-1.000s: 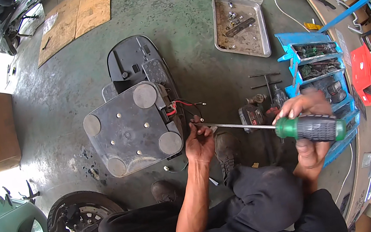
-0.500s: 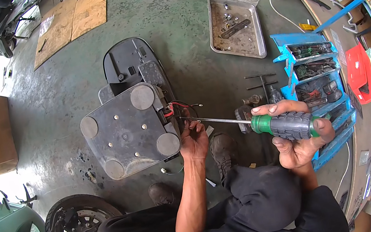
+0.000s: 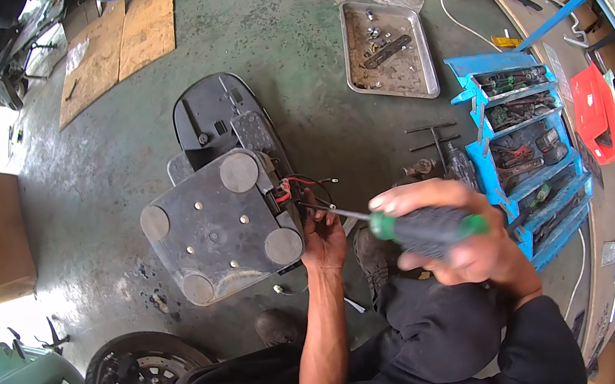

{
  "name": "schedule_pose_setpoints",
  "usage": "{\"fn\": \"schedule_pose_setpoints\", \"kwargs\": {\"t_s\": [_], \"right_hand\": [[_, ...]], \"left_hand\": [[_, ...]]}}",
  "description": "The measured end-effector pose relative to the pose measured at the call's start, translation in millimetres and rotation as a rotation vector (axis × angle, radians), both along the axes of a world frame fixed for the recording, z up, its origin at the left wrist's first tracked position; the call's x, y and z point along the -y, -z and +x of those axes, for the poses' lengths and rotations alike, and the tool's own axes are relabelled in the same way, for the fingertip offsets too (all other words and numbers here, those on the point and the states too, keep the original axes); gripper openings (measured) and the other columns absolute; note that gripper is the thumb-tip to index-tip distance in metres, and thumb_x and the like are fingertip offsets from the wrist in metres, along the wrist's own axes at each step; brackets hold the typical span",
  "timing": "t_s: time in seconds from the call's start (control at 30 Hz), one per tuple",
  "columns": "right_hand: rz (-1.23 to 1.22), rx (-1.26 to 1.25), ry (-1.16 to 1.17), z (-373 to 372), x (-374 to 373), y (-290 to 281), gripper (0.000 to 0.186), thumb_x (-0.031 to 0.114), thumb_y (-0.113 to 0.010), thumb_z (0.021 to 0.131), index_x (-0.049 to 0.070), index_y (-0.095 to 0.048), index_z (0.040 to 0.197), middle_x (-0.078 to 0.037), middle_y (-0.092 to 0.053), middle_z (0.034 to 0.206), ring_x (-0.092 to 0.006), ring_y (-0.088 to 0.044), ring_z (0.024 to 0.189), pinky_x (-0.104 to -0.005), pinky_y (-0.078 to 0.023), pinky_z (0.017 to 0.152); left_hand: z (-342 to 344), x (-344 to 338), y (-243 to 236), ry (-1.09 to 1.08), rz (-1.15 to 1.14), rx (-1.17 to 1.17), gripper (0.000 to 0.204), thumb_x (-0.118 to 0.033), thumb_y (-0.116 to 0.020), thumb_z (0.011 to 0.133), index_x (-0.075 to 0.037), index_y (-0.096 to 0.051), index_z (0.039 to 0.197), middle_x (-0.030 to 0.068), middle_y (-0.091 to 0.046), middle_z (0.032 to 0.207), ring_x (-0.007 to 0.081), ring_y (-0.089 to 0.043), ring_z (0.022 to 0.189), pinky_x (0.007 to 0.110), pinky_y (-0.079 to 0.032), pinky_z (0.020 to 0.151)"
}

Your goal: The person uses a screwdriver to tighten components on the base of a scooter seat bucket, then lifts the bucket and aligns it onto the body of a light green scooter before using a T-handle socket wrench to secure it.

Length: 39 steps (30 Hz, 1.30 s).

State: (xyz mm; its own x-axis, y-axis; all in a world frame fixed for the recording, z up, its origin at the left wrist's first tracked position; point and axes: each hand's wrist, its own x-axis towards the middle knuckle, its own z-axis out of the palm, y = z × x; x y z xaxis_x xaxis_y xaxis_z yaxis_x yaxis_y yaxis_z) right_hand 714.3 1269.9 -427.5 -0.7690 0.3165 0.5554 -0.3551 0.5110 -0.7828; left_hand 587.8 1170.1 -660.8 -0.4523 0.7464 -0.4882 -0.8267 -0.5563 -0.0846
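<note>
The right hand (image 3: 456, 240) is clenched round a green-handled screwdriver (image 3: 412, 227), tip at the red and black wires (image 3: 295, 188) on the grey seat base (image 3: 219, 228). The left hand (image 3: 324, 238) steadies there, fingers seemingly pinching something small.

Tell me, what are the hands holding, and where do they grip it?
The right hand grips a screwdriver by its green handle. The left hand rests by its tip at the battery wires; whether it pinches anything cannot be told.
</note>
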Motion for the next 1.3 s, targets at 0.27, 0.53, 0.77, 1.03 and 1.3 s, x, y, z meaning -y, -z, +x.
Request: {"fn": "schedule_pose_setpoints", "kwargs": {"t_s": [0.27, 0.53, 0.77, 1.03, 1.3], "right_hand": [[0.346, -0.046, -0.101, -63.7, -2.9, -36.6, 0.058, 0.008, -0.067, 0.078, 0.026, -0.050, 0.130, -0.016, -0.055, 0.114, -0.0292, -0.061, 0.094, -0.0355, -0.059, 0.069], [0.386, -0.163, -0.134, -77.2, 4.3, -45.0, 0.044, 0.016, -0.068, 0.079, 0.025, -0.061, 0.121, -0.009, -0.056, 0.100, -0.0215, -0.055, 0.078, -0.0346, -0.053, 0.071], [0.312, -0.166, -0.235, -68.6, 6.0, -47.0, 0.031, 0.012, -0.068, 0.081, 0.019, -0.069, 0.111, -0.010, -0.054, 0.111, -0.0247, -0.058, 0.093, -0.0486, -0.047, 0.093], [0.218, -0.042, -0.215, -71.0, 8.0, -29.5, 0.047, 0.024, -0.076, 0.074, 0.016, -0.063, 0.118, -0.009, -0.052, 0.107, -0.0239, -0.057, 0.093, -0.0427, -0.050, 0.081], [-0.091, 0.136, -0.412, -70.5, 10.8, 12.2, 0.046, 0.015, -0.071, 0.077, 0.006, -0.053, 0.118, -0.013, -0.061, 0.105, -0.0322, -0.062, 0.099, -0.0395, -0.053, 0.079]], "left_hand": [[9.8, 10.8, -14.2, 0.233, -0.127, -0.334, 0.024, -0.005, -0.051, 0.092, -0.007, -0.050, 0.117, 0.0041, -0.055, 0.118, 0.0109, -0.050, 0.073, 0.027, -0.041, 0.062], [30.8, 30.0, -20.7, 0.342, -0.255, -0.585, 0.023, -0.007, -0.051, 0.093, -0.007, -0.050, 0.115, 0.0036, -0.056, 0.113, 0.0103, -0.050, 0.072, 0.026, -0.041, 0.061], [36.6, 38.9, -24.1, 0.350, -0.313, -0.697, 0.021, -0.009, -0.052, 0.093, -0.007, -0.051, 0.114, 0.0032, -0.056, 0.108, 0.0097, -0.050, 0.071, 0.026, -0.040, 0.061], [36.2, 45.4, -27.6, 0.347, -0.368, -0.784, 0.020, -0.011, -0.052, 0.093, -0.007, -0.051, 0.113, 0.0028, -0.056, 0.103, 0.0091, -0.049, 0.071, 0.025, -0.040, 0.060], [33.8, 44.5, -27.5, 0.353, -0.430, -0.881, 0.019, -0.012, -0.053, 0.094, -0.007, -0.051, 0.112, 0.0023, -0.056, 0.098, 0.0084, -0.049, 0.070, 0.025, -0.040, 0.059]]}}
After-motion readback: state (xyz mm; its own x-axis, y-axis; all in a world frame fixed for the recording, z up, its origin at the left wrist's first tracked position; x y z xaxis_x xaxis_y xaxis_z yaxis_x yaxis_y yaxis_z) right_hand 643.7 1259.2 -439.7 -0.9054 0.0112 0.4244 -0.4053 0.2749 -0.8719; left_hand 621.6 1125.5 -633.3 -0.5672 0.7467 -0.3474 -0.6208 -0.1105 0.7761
